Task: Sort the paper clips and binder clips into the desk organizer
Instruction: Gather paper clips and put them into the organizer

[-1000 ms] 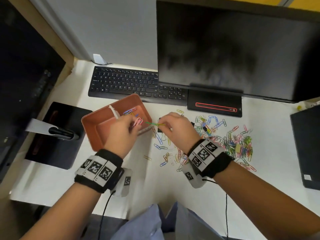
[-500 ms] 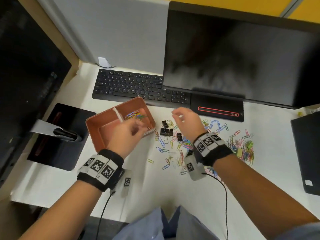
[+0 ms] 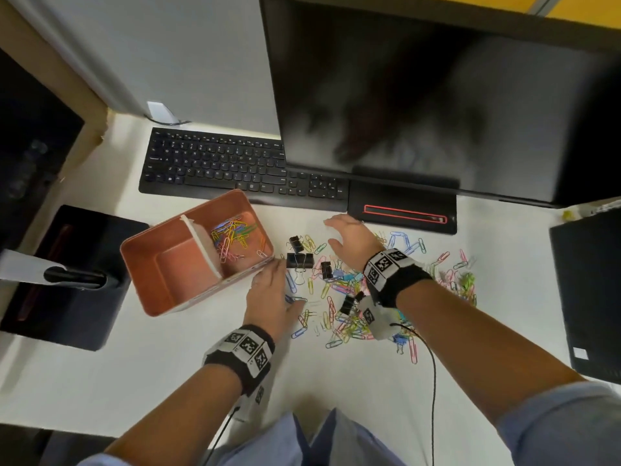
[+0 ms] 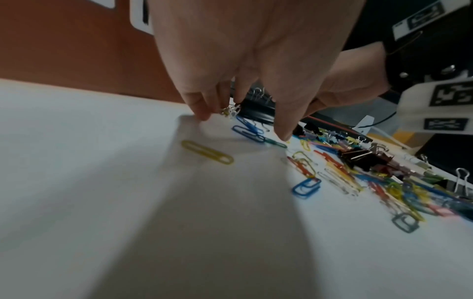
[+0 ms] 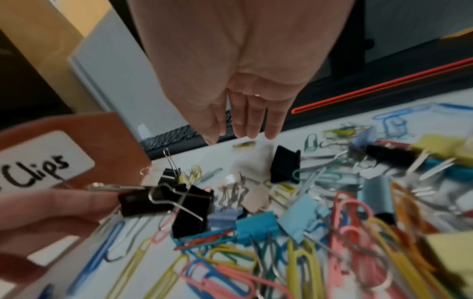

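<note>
The orange desk organizer (image 3: 158, 264) stands left of centre, its side label (image 5: 46, 161) ending in "Clips". Coloured paper clips (image 3: 232, 233) lie in its far compartment; the near one holds nothing. My left hand (image 3: 279, 284) reaches down just right of the organizer, fingertips (image 4: 202, 116) on the desk around blue paper clips (image 4: 249, 131), holding nothing. A black binder clip (image 3: 299, 260) lies right beside its fingers. My right hand (image 3: 339, 233) hovers flat and empty over the loose pile (image 3: 339, 297), fingers (image 5: 245, 125) straight.
A black keyboard (image 3: 218, 166) and a monitor base with a red stripe (image 3: 403, 210) lie just behind the pile. A black stand (image 3: 70, 277) sits left of the organizer, a dark laptop (image 3: 591, 297) at the right edge. A yellow clip (image 4: 207, 152) lies apart.
The left hand left the organizer's rim and came down on the desk to its right. The right hand opened and moved back towards the monitor base. The green clip between them is gone.
</note>
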A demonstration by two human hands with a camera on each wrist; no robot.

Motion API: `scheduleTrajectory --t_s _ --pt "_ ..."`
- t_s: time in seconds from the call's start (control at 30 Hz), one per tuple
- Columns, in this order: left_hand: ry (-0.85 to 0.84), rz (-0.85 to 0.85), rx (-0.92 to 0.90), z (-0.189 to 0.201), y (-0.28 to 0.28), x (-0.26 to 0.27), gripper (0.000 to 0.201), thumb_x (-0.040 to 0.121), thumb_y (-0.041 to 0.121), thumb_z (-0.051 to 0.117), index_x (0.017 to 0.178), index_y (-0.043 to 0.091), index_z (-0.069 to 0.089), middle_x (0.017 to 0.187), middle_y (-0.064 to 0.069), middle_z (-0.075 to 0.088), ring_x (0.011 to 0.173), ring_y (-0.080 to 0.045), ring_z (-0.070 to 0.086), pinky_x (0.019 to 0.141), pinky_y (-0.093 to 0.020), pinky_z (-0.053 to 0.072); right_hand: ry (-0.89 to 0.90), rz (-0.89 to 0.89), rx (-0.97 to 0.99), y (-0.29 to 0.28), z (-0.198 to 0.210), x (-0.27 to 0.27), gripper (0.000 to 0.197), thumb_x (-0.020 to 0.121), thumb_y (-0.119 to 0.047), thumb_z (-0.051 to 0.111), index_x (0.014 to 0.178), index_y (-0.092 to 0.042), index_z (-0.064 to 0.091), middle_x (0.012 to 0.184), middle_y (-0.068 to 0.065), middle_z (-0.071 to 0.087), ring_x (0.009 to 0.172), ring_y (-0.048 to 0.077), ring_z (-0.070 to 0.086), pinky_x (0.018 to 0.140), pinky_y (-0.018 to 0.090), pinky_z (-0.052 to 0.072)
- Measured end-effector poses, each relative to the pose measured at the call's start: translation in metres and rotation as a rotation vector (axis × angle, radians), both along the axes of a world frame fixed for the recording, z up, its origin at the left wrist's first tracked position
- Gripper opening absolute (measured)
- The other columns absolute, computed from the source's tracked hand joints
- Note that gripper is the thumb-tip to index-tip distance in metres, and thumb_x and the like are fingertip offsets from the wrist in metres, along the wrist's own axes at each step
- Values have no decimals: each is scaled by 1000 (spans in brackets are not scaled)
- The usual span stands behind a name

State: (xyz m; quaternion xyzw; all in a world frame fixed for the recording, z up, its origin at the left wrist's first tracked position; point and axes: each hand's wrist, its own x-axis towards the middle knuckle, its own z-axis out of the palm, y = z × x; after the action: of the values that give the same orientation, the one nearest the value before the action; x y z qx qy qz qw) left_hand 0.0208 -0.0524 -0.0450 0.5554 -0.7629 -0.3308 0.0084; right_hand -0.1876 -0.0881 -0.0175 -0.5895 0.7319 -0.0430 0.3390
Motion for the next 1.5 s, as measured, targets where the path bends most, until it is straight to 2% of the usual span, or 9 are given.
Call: scheduleTrajectory --t_s 0.17,0.33,0.6,0.77,0.9,1.0,1.13,1.3,1.5 --pt "23 38 -32 -3 -3 -6 82 76 36 69 143 14 26 142 -3 32 131 -22 30 110 -36 26 19 134 33 -7 -7 8 61 85 -26 62 140 -17 36 145 3 31 130 26 30 110 37 30" --pt "157 86 -56 -13 -7 -7 55 77 10 69 129 9 50 124 -11 51 114 -28 48 102 -40 40 -14 305 53 0 -8 17 65 76 -13 68 136 -16 42 130 5 39 113 24 37 98 37 41" --pt "191 122 10 -15 -16 2 31 79 3 65 110 10 62 101 -12 60 89 -29 59 85 -36 49 10 242 9 14 -9 23 39 80 -8 66 118 -13 58 118 5 50 110 23 47 91 35 44" --pt "186 127 30 -14 -19 2 27 80 3 63 106 11 61 101 -9 57 88 -25 57 84 -33 49 -96 101 -19 23 -12 17 30 88 -14 57 118 -10 61 118 6 55 109 21 52 95 27 41" --pt "192 153 35 -12 -15 4 24 80 3 62 103 11 58 103 -8 53 82 -21 56 85 -40 51 -156 32 -21 30 -12 15 37 89 3 41 120 -6 59 122 7 54 113 22 53 100 21 36" --pt "215 145 51 -4 -11 4 34 81 13 65 113 15 51 115 -6 48 82 -12 52 88 -32 49 -81 64 -3 32 -9 17 35 89 -10 54 124 -10 56 125 3 50 113 19 52 98 22 38" --pt "156 33 85 -2 -10 5 69 76 23 73 135 17 39 125 -6 41 109 -17 47 101 -32 40 8 55 58 24 -7 27 43 82 -12 66 123 -11 54 123 5 49 113 23 50 97 34 46" --pt "98 -2 74 -4 -15 0 52 81 15 67 130 11 48 115 -10 47 91 -24 56 95 -38 47 123 139 130 14 -7 38 34 79 -1 65 112 -5 56 116 10 49 103 29 54 85 42 52" --pt "97 58 107 -7 -20 0 35 79 16 69 112 9 59 115 -10 54 95 -28 58 91 -35 46 115 118 253 9 -1 34 21 84 -10 63 102 -1 64 107 16 65 98 32 61 86 40 53"
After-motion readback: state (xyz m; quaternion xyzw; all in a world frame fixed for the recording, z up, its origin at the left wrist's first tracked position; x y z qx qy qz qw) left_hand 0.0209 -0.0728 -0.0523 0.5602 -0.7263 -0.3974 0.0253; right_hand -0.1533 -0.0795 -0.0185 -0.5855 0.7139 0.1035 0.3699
